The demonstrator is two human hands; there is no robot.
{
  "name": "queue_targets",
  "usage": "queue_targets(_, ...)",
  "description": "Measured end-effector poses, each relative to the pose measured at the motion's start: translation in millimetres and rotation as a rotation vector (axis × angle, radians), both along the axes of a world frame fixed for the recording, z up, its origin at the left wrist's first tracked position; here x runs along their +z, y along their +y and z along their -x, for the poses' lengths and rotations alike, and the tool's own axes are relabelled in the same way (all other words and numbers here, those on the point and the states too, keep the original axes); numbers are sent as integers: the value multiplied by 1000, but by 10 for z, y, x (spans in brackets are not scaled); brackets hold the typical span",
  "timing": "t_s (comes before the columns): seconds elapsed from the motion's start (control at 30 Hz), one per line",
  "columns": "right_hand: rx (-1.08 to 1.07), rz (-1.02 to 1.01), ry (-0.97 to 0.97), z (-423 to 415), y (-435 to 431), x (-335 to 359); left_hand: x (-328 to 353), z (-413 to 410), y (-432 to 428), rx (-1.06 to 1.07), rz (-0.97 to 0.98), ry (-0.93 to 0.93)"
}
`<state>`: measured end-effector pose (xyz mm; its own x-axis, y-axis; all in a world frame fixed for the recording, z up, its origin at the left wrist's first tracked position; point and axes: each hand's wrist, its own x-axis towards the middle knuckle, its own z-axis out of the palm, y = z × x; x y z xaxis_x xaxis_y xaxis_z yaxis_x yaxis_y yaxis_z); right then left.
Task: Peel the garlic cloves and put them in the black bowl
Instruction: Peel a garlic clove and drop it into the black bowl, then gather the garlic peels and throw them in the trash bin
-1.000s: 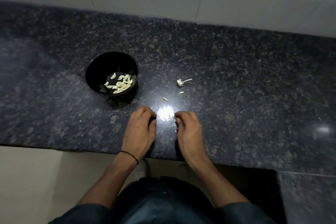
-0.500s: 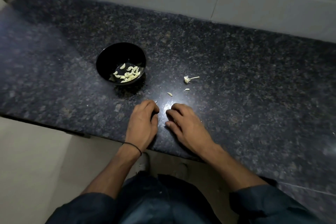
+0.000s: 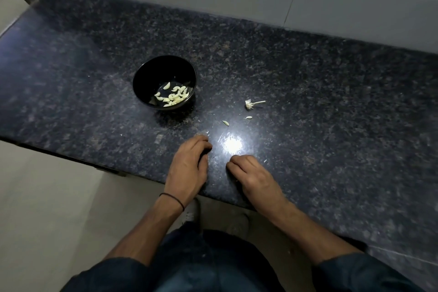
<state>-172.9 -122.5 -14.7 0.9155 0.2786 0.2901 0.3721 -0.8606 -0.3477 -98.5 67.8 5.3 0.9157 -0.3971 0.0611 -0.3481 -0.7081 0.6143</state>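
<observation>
Hands on dark speckled granite worktop [image 3: 308, 92], left hand [image 3: 189, 168] and right hand [image 3: 251, 178] curled knuckles-up, grip contents not visible. Peeled pale garlic cloves [image 3: 174, 97] in round black bowl [image 3: 147, 78]. Stray pieces [image 3: 225, 123] near bare garlic stem [image 3: 252, 103]. Peeling seemingly near done; next, likely gather strays.

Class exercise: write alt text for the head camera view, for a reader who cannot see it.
Two bare hands, left and right, rest curled on a dark speckled counter. Behind them a black bowl holds peeled garlic cloves; a garlic stem and scraps lie to its right.
</observation>
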Motion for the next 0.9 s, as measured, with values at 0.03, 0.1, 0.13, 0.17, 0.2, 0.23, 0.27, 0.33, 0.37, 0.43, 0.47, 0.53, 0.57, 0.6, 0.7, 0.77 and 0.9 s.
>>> queue_targets(0.03, 11, 15, -14, -1, -9, 3, -1, 1, 2, -3, 1, 1)
queue_targets(0.1, 26, 44, -41, -11, -21, 5, -3, 5, 8, -7, -1, -1)
queue_targets(0.13, 33, 57, -53, -15, -22, 1, -5, 8, 10, -7, -1, -2)
queue_targets(0.17, 38, 68, -65, -18, -21, -2, -9, 8, 12, -7, -1, -2)
queue_targets(0.2, 43, 79, -78, -21, -21, -10, -17, 7, 13, -9, -2, -4)
queue_targets(0.23, 48, 90, -90, -21, -22, -20, -27, 5, 16, -11, -1, -9)
queue_targets(0.27, 51, 98, -98, -22, -23, -28, -35, 2, 16, -12, 0, -15)
queue_targets(0.33, 47, 112, -102, -26, -19, -35, -49, -16, 13, -9, 11, -25)
queue_targets(0.37, 38, 110, -94, -31, -11, -39, -54, -27, 10, -6, 19, -29)
queue_targets(0.43, -20, 55, -69, -36, 44, -15, -61, -52, -3, 5, 39, -37)
queue_targets(0.47, -79, -23, -54, -39, 90, 9, -63, -68, -10, 4, 52, -41)
queue_targets(0.53, -276, -284, -18, -55, 200, 82, -68, -101, -21, -12, 78, -54)
queue_targets(0.57, -410, -458, 23, -65, 249, 128, -68, -120, -22, -24, 92, -58)
queue_targets(0.6, -560, -654, 88, -79, 285, 172, -66, -141, -20, -38, 107, -58)
queue_targets(0.7, -899, -1243, 232, -87, 325, 301, -42, -215, 2, -97, 165, -42)
queue_targets(0.77, -1000, -1483, 215, -47, 344, 384, -10, -266, 24, -165, 208, -28)
queue_targets(0.9, -1103, -1829, 69, 62, 492, 493, 59, -330, 46, -336, 278, 18)
